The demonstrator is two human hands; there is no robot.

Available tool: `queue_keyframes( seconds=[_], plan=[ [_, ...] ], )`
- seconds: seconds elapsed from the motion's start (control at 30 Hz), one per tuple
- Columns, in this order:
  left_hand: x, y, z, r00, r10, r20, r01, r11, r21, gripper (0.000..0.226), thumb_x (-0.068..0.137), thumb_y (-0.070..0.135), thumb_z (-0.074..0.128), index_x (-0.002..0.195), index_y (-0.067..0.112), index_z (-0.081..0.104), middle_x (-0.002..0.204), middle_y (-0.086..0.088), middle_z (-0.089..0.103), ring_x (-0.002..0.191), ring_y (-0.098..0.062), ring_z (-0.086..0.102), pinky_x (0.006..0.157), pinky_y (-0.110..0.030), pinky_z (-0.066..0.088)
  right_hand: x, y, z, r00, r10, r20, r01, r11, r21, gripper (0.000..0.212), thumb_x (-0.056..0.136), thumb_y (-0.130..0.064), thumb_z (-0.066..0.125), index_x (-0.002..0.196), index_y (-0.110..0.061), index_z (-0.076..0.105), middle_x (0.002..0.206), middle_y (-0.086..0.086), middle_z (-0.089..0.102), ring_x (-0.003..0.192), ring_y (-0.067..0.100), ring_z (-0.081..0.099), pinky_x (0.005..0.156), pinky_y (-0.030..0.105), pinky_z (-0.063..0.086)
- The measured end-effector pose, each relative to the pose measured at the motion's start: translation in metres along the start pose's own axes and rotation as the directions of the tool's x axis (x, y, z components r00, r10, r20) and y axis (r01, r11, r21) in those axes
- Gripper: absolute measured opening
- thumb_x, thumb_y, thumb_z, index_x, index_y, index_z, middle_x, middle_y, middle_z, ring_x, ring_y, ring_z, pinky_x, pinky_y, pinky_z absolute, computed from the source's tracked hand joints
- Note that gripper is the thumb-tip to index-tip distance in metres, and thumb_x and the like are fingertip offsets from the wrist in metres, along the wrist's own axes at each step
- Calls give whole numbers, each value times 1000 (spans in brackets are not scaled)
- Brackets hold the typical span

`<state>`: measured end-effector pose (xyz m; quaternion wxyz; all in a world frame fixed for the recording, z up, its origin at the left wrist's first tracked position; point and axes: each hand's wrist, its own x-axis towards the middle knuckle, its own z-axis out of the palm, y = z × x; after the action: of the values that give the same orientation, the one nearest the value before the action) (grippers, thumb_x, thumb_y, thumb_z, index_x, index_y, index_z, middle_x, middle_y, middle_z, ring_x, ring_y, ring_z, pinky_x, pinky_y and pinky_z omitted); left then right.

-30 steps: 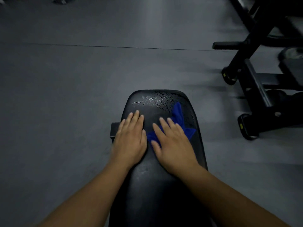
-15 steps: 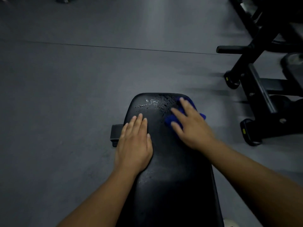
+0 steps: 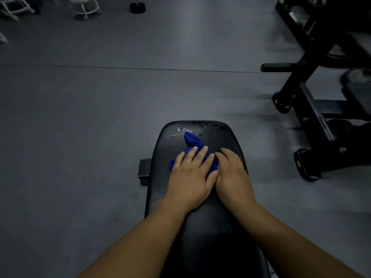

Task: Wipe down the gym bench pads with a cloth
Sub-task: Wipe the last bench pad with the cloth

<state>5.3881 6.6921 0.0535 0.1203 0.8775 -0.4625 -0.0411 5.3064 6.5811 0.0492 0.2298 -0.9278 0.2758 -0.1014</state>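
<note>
A black padded gym bench (image 3: pixel 202 227) runs away from me down the middle of the view. Wet droplets glisten on its far end. A blue cloth (image 3: pixel 192 141) lies bunched on the pad, one corner pointing toward the wet patch. My left hand (image 3: pixel 190 177) presses flat on the cloth with straight fingers. My right hand (image 3: pixel 232 175) lies flat beside it, touching the left hand, its fingers at the cloth's right edge. Most of the cloth is hidden under my hands.
Black gym equipment (image 3: pixel 313 117) with rails and feet stands on the grey floor (image 3: pixel 80 117) to the right, close to the bench. A black bracket (image 3: pixel 144 170) sticks out at the bench's left side. White stools (image 3: pixel 85 6) and a weight (image 3: pixel 137 7) sit far back.
The cloth moved from the pad's far right corner back to the middle. My left hand shifted right onto the cloth, and my right hand pulled back beside it.
</note>
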Motion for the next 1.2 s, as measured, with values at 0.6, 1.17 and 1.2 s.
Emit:
queue_keyframes(
  seconds=[0.6,1.17,1.2],
  plan=[
    [108,-67,-14,969,220,113,-230,970,84,65,97,48,30,155,19,34,163,-4,28,149,-23,26,123,-38,18,-6,2,12,957,-64,-284,102,988,120,15,74,-11,35,86,-18,41,91,-1,42,84,19,43,74,29,35],
    [34,-75,-1,969,-236,-68,234,972,-30,66,97,40,19,155,12,31,165,-4,23,152,-19,17,124,-40,14,79,-31,15,980,-21,200,64,976,-210,72,98,-62,28,158,-24,19,166,12,4,153,29,-1,123,44,4],
    [35,-75,0,972,-225,-72,223,974,-31,67,96,40,17,154,12,33,164,-3,24,152,-19,18,124,-40,15,69,-29,17,971,-92,220,138,969,-204,72,97,-63,25,158,-24,19,166,10,4,153,27,0,123,44,4]
  ],
)
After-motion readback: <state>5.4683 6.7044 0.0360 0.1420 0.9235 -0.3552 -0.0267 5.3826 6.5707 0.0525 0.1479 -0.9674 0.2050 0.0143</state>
